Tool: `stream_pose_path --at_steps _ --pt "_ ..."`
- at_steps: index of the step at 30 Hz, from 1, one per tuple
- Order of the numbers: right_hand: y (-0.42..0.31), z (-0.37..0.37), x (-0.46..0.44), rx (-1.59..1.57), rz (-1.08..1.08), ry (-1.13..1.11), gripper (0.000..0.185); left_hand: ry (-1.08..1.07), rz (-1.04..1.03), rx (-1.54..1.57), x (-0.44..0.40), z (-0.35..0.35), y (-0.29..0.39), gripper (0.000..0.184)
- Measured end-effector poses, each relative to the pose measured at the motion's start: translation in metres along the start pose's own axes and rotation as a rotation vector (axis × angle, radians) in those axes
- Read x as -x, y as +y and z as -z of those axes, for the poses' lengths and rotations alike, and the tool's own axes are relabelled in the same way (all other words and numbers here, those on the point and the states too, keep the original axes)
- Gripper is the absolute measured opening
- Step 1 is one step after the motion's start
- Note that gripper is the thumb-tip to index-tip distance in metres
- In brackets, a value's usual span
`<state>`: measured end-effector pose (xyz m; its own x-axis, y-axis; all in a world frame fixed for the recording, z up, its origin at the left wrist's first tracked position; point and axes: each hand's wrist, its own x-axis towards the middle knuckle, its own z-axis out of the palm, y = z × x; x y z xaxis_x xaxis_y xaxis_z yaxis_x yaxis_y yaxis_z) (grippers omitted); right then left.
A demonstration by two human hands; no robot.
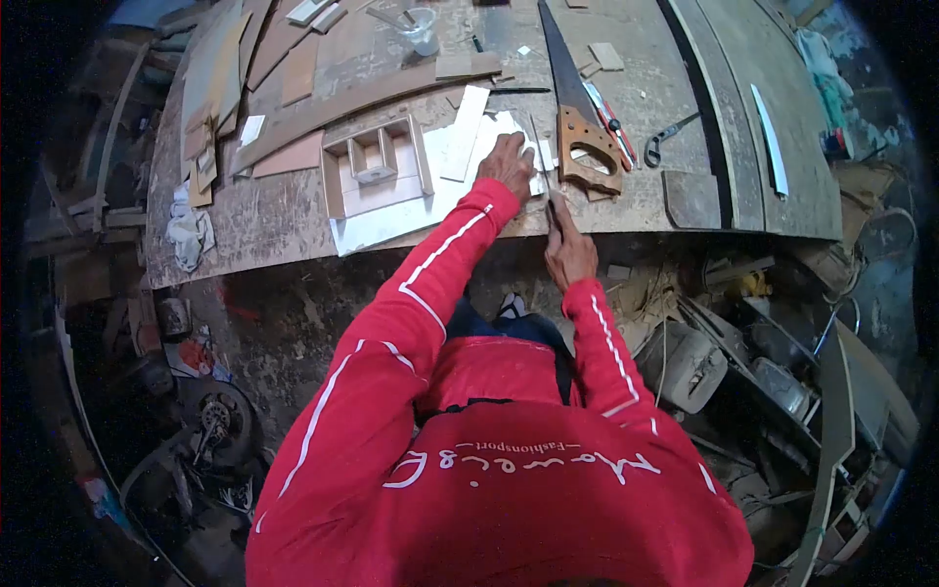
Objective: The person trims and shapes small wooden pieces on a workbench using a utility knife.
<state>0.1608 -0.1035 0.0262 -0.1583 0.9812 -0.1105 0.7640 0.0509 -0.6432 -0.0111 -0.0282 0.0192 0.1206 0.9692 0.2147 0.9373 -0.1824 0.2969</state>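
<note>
My left hand (507, 164) presses down on a small white piece of board (504, 125) near the bench's front edge, its fingers curled over it. Just to the right, my right hand (569, 249) is closed around the lower end of a thin, long-bladed tool (541, 157). The blade points away from me and runs alongside the white piece; its exact kind is not clear. A small open wooden box with dividers (423, 161) lies left of my left hand, on a white sheet (377, 227). A white strip (465, 132) leans close by.
A handsaw (575, 127) lies right of my hands, beside a red utility knife (614, 125) and a black-handled tool (655, 149). A long wooden strip (362, 103) crosses the workbench (259, 230) behind the box. A plastic cup (421, 34) stands farther back.
</note>
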Motion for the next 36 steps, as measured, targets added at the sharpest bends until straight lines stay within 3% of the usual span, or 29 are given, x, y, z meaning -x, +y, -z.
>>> stream_pose_path --at_steps 1,5,8,9,12,17,20,36 --pt "-0.005 0.010 0.007 0.015 -0.077 -0.076 0.057 0.006 -0.007 0.005 -0.001 -0.001 -0.001 0.026" --pt "0.011 -0.019 -0.035 -0.010 0.008 0.001 0.062 0.011 -0.021 0.011 -0.001 0.002 -0.003 0.026" --pt "0.025 -0.028 -0.037 -0.009 0.080 0.070 0.053 0.046 -0.017 0.030 0.001 0.002 0.002 0.022" --pt "-0.010 0.000 -0.022 0.003 0.006 0.013 0.054 0.068 -0.014 0.038 0.003 0.002 0.002 0.020" --pt "0.004 0.002 0.004 -0.018 -0.046 -0.041 0.065 0.075 -0.028 0.065 0.003 0.001 -0.001 0.020" --pt "0.006 -0.017 -0.036 0.038 0.088 0.094 0.062 0.113 -0.050 0.059 0.000 0.002 -0.003 0.021" --pt "-0.004 -0.001 -0.020 -0.001 0.001 -0.003 0.062 0.081 -0.031 0.070 0.002 0.004 0.001 0.021" --pt "-0.007 0.008 -0.003 0.025 0.023 0.010 0.054 0.077 -0.031 0.026 0.004 -0.003 -0.004 0.026"
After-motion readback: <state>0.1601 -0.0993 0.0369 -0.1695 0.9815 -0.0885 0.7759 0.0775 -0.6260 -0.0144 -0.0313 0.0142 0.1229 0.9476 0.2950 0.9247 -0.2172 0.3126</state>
